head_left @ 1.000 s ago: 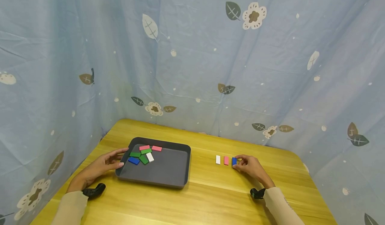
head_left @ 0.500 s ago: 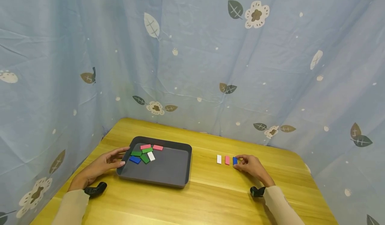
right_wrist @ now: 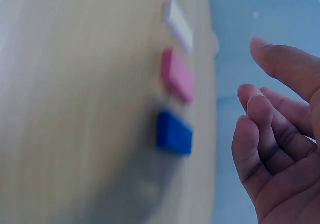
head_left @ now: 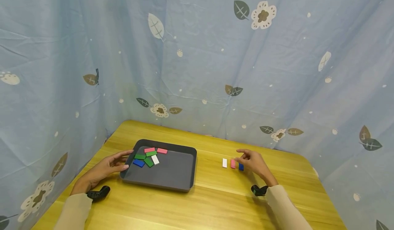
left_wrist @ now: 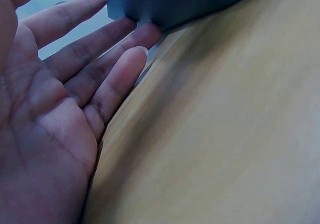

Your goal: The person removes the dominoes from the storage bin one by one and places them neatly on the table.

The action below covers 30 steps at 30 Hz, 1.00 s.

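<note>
My left hand rests at the left wall of a dark grey tray, fingers relaxed; in the left wrist view its fingertips meet the tray's outer side. Inside the tray lie several small blocks: pink, green, blue and white. My right hand hovers over the table with nothing between thumb and fingers. Below it stand a white block, a pink block and a blue block in a spaced row; the hand partly covers the blue one in the head view.
The wooden table carries the tray at left and the row of blocks at right. A blue curtain with flowers and leaves hangs behind and at both sides. Each wrist wears a black device.
My right hand has let go of the blue block and risen up and to the left, leaving it at the right end of the row. The left hand stays at the tray.
</note>
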Tool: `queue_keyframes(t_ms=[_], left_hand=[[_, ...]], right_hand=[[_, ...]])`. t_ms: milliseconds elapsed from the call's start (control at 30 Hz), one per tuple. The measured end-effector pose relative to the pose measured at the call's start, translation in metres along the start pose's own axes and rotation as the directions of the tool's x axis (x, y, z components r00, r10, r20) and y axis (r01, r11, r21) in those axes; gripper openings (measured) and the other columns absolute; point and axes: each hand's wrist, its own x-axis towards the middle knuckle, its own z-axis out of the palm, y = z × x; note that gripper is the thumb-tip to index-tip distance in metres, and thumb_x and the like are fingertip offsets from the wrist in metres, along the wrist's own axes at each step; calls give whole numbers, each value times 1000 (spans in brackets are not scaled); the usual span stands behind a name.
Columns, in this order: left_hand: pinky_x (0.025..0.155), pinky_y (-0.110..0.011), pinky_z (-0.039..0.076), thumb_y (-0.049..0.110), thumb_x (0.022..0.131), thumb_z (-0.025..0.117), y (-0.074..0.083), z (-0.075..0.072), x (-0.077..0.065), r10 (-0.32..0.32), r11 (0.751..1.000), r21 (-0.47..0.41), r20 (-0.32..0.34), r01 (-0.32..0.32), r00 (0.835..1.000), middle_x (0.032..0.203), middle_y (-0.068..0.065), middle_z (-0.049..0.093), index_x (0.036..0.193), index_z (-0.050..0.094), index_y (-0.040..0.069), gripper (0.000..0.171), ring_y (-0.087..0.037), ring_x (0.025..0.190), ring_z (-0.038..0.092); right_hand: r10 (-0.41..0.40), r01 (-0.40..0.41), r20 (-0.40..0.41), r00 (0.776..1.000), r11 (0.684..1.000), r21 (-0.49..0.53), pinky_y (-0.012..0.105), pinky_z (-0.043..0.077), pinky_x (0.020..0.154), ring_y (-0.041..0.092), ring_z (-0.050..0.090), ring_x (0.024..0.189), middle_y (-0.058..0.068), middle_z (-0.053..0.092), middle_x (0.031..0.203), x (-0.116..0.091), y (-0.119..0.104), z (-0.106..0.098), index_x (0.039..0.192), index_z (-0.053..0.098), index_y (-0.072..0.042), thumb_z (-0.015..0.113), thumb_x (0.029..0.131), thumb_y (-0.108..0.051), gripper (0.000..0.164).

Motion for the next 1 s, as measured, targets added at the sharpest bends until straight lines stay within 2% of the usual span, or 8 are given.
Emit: queue_keyframes(t_ms=[167,333,433,667,733,867,1000], left_hand=[[102,-48,45,26,105,64,-3,0,1,-7,1000,-4,0,7,1000,161,-17,34,161,36,23,63,-41,139,39],[103,-53,45,25,105,63,-4,1,0,-4,1000,-12,-2,3,1000,161,-18,33,162,36,23,63,-44,140,37],[104,-53,44,26,104,64,-3,1,0,-16,1000,-23,-4,16,1000,161,-16,33,161,37,25,63,-43,141,36],[103,-50,46,23,105,63,-1,1,2,12,1000,-16,9,-12,1000,160,-18,35,161,37,23,62,-44,141,37],[103,-50,46,22,105,63,0,1,1,16,1000,-23,14,-15,1000,160,-18,35,161,36,22,62,-45,141,37],[103,-50,46,22,105,63,-1,1,1,14,999,-32,16,-13,1000,160,-19,35,162,36,21,62,-44,140,37],[102,-47,46,21,105,62,-1,1,0,14,999,-33,17,-13,1000,159,-19,36,162,35,20,63,-42,140,37]], right_hand=[[-68,66,23,997,996,65,29,50,65,30,66,77,-3,69,85,11,-22,8,133,69,-13,80,92,-33,47],[-141,135,47,989,985,103,31,52,65,39,67,80,-4,70,86,22,-45,20,134,68,-14,79,93,-35,48],[-167,160,62,984,983,92,32,53,66,38,68,81,-4,70,87,29,-62,28,135,68,-17,78,93,-37,47],[-231,224,91,969,971,79,34,54,68,17,67,76,-9,70,88,45,-97,53,135,67,-23,77,94,-39,45],[-259,250,107,960,964,94,35,55,69,19,67,76,-9,70,88,49,-106,61,135,67,-23,77,94,-37,44],[-308,289,147,940,947,137,34,55,70,33,69,82,-7,70,88,56,-123,77,135,67,-20,77,95,-34,44],[-343,317,169,924,934,163,32,55,70,33,70,83,-7,70,88,61,-140,91,134,68,-17,78,94,-33,45]])
